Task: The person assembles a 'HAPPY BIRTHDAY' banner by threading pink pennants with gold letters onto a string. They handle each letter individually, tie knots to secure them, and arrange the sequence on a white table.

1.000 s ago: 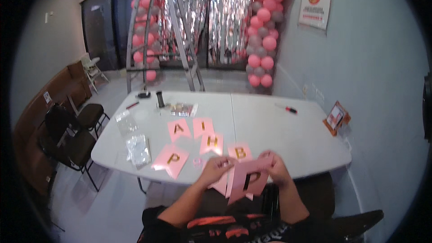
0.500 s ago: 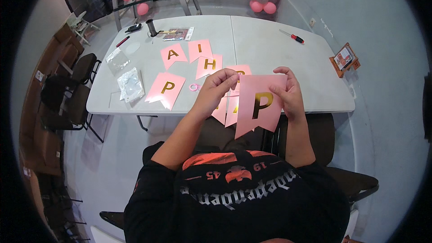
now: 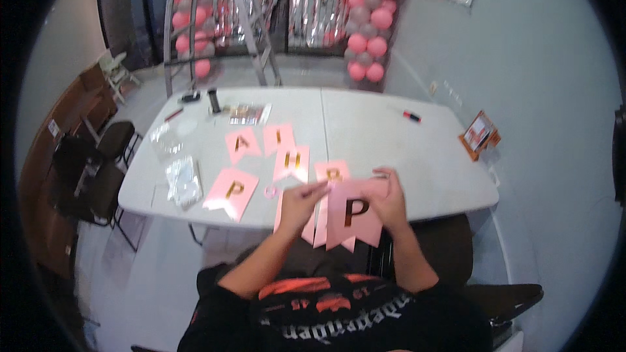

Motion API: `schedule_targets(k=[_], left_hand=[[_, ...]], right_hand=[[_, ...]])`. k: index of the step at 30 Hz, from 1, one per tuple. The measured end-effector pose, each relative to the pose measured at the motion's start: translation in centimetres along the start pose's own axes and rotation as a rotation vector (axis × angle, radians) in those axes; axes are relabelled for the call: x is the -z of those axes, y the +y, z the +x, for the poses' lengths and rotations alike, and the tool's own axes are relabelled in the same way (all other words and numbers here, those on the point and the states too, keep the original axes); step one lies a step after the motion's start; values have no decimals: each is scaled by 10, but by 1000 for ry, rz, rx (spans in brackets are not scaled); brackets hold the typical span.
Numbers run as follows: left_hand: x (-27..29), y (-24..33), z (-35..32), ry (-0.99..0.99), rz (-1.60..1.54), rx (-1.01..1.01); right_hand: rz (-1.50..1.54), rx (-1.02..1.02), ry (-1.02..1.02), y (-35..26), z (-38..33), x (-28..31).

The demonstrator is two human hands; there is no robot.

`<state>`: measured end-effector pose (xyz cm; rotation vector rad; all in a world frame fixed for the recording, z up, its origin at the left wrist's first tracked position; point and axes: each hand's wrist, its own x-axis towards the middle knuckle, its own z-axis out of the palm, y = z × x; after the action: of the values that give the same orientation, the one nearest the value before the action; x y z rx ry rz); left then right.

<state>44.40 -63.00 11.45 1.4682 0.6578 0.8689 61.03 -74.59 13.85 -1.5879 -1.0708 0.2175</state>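
Observation:
A pink swallow-tailed banner card (image 3: 370, 223) with a gold letter is held upright above the table's near edge. My right hand (image 3: 390, 203) grips its upper right corner between thumb and fingers. At its upper left corner, my left hand (image 3: 301, 207) is pinched; blur hides exactly how the fingertips meet the card. More pink cards (image 3: 292, 218) lie behind and beneath my hands, partly over the near edge. On the table to the left are several loose cards, among them a pink card (image 3: 229, 193) lying on another, and a small pink ring (image 3: 271, 191).
The white folding table (image 3: 372, 132) also bears clear plastic packets (image 3: 184, 181), a dark spool (image 3: 214, 101), a flat package (image 3: 250, 115), a red-and-black screwdriver (image 3: 412, 117) and a wooden-framed stand (image 3: 479, 135). Beyond stand a ladder (image 3: 242, 16) and balloon columns (image 3: 367, 45). Chairs (image 3: 98, 169) line the left.
The view has tipped upward, so the table sits lower and more of the balloons and foil curtain shows. Both hands remain at the same card's top corners.

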Motion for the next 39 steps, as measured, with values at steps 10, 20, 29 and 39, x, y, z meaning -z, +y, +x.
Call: schedule_targets(k=[10, 20, 29, 39], left_hand=[[-15, -15, -9, -54, -142, 41], [-9, -31, 0, -27, 119, -81], [-14, -66, -6, -97, -238, 528], [-13, -113, -17, -119, -649, 903]], right_hand=[[-220, 558, 76, 7, -24, -41], [-133, 423, 49, 20, -26, -51], [-189, 451, -6, 51, -29, -58], [-153, 375, -55, 81, -48, -73]])
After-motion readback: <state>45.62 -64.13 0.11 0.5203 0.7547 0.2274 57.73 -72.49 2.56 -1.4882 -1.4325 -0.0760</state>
